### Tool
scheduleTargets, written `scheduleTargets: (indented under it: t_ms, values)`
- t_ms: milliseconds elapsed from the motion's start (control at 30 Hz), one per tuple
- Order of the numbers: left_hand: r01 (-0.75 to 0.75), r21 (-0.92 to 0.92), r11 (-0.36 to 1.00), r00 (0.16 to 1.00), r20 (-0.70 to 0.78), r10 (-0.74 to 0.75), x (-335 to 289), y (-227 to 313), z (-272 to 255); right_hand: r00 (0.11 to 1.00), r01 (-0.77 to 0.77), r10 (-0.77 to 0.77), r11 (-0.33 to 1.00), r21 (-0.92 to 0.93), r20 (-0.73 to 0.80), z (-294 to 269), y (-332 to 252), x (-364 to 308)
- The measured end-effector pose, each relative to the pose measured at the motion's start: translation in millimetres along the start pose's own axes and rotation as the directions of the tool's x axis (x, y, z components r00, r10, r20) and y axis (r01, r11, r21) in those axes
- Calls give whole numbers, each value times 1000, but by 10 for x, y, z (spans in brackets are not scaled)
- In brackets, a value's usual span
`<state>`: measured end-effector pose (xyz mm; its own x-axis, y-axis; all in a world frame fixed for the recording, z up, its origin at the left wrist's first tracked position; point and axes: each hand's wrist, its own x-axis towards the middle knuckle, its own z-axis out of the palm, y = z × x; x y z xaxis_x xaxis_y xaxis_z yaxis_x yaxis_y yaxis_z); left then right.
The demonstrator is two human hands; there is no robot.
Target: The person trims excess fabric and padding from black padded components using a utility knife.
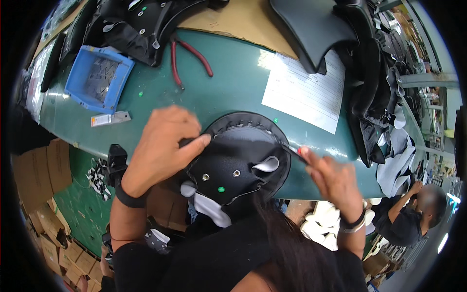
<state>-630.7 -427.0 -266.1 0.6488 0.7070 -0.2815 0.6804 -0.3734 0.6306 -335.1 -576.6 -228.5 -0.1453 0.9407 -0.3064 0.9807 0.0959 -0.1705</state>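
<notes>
A round-ended black padded piece [221, 165], perhaps an upholstered cushion, lies in front of me with its underside up. Its fabric is gathered along the curved rim, and two metal eyelets and a green dot show on it. White strips hang from it. My left hand [170, 141], slightly blurred, is closed at the rim's left side, thumb and fingers pinching the edge. My right hand [335, 177] is closed around a slim dark tool [293, 152] with a bit of red on it. The tool's tip meets the rim's right side; its exact kind is unclear.
Ahead on the green table [233, 68] lie red-handled pliers [176, 65] and a white printed sheet [311, 92]. A blue bin [99, 78] of small metal pieces stands left, near a small blade-like box [111, 118]. Black padded parts [316, 29] crowd the back and right. Another person [413, 214] sits right.
</notes>
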Motion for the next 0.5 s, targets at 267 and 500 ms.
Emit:
scheduleTargets:
  t_ms: [267, 500]
  values:
    - [-236, 301, 924, 934, -192, 301, 244, 551, 364, 961, 269, -275, 950, 160, 18, -163, 243, 590]
    - [-589, -584, 559, 773, -609, 178, 595, 392, 117, 996, 11, 22, 933, 358, -90, 390, -105, -72]
